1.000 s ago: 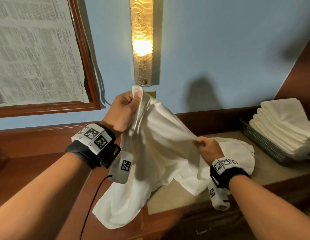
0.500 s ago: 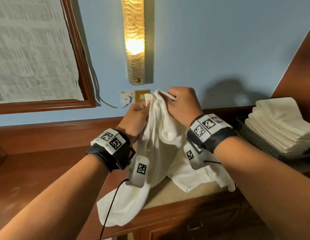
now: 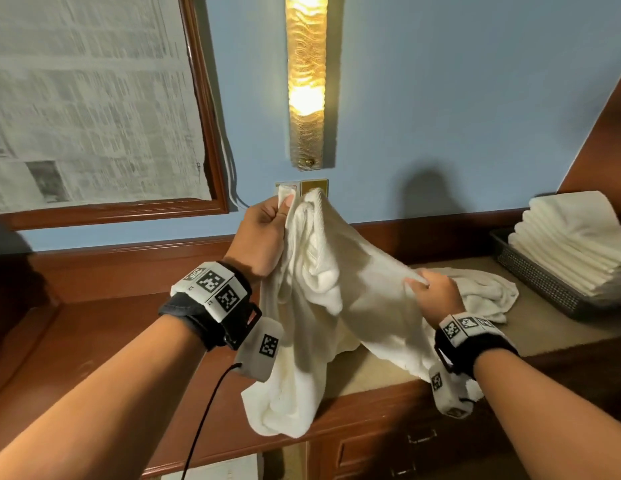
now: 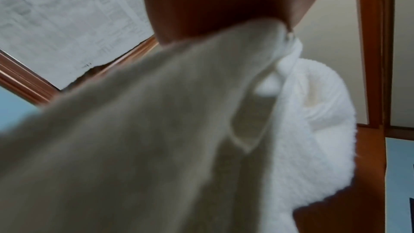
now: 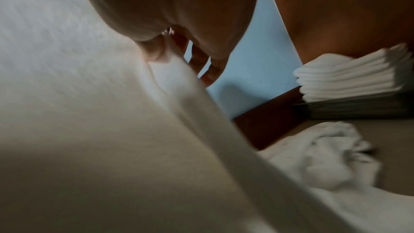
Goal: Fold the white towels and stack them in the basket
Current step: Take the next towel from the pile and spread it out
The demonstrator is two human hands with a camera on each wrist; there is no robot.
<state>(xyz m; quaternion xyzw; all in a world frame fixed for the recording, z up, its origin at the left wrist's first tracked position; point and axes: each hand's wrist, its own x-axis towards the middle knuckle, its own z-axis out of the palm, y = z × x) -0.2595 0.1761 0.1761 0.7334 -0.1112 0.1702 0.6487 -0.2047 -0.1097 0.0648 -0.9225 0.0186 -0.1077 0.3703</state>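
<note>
- The left hand (image 3: 264, 233), raised highest, pinches a bunched corner of the white towel (image 3: 323, 306) between thumb and curled fingers.
- The towel slopes down rightward and drapes over the bench (image 3: 562, 337) front edge.
- The right hand (image 3: 437, 296), lower, pinches the towel's edge just above the bench.
- Folded towels (image 3: 576, 237) are stacked in the basket (image 3: 541, 285) at far right.

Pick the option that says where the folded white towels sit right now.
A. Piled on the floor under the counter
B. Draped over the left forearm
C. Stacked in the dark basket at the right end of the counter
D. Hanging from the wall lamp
C: the head view shows the folded towels stacked in the dark woven basket at the counter's right end, while both hands grip an unfolded towel.
</note>
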